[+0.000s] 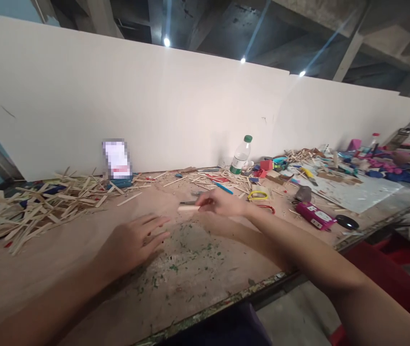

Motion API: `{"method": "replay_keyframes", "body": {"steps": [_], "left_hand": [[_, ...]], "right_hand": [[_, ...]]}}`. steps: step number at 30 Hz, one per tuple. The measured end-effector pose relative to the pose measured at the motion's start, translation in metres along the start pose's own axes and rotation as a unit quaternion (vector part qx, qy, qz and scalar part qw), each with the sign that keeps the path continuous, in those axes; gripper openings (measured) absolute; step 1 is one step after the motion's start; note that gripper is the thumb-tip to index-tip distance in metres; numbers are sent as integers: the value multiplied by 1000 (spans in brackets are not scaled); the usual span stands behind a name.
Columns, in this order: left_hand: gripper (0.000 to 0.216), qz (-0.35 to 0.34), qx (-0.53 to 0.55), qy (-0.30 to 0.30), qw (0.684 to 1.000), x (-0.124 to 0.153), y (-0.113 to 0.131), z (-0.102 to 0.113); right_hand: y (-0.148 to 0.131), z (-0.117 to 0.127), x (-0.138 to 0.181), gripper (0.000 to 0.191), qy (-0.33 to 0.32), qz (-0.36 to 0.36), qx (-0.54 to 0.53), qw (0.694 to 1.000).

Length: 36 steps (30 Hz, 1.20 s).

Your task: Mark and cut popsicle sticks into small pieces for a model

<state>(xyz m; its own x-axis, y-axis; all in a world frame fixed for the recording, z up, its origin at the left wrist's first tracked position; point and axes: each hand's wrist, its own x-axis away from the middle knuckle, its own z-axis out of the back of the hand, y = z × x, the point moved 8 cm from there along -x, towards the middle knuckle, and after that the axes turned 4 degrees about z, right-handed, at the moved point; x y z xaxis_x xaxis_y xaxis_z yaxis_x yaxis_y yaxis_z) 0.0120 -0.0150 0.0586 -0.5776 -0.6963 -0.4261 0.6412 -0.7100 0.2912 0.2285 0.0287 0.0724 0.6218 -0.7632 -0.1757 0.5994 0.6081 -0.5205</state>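
Note:
My right hand is closed, its fingers pinching the end of a short, pale wooden piece low over the worktable. A dark, thin edge shows beside that piece, too small to name. To the left, my left hand hovers over or rests on the tabletop with its fingers stretched toward the wooden piece, not touching it. Nothing is visible in the left hand. Just behind the right hand lies a blue pen-like stick. Yellow loop handles and a red one lie beside the right wrist.
Loose wooden sticks pile up at left, beside an upright phone. A green-capped bottle stands near the white partition. At right are a magenta pack, a black round object and a yellow cutter.

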Motion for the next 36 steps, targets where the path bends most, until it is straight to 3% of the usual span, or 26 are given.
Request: {"method": "replay_keyframes", "body": {"steps": [3, 6, 8, 14, 19, 23, 28, 36], "left_hand": [[54, 25, 31, -27, 999, -1, -4, -7], [47, 31, 66, -93, 993, -1, -1, -19], [49, 40, 83, -128, 987, -1, 2, -23], [37, 123, 190, -137, 964, -2, -2, -23], [40, 169, 207, -102, 958, -5, -15, -20], [42, 207, 203, -93, 953, -4, -31, -19], [44, 211, 201, -79, 953, -5, -33, -14], [40, 190, 187, -63, 962, -7, -26, -8]], "right_hand": [[-33, -40, -4, 20, -41, 65, -30, 997], [-54, -55, -3, 16, -37, 121, -52, 991], [-60, -53, -1, 16, -17, 143, -50, 988], [-53, -51, 0, 17, -6, 122, -69, 990], [-55, -55, -2, 29, -37, 99, -79, 991], [-45, -39, -5, 34, 11, 72, -23, 997], [-29, -28, -7, 30, 22, 29, 40, 999], [-25, -28, -4, 26, -4, -2, 32, 999]]}}
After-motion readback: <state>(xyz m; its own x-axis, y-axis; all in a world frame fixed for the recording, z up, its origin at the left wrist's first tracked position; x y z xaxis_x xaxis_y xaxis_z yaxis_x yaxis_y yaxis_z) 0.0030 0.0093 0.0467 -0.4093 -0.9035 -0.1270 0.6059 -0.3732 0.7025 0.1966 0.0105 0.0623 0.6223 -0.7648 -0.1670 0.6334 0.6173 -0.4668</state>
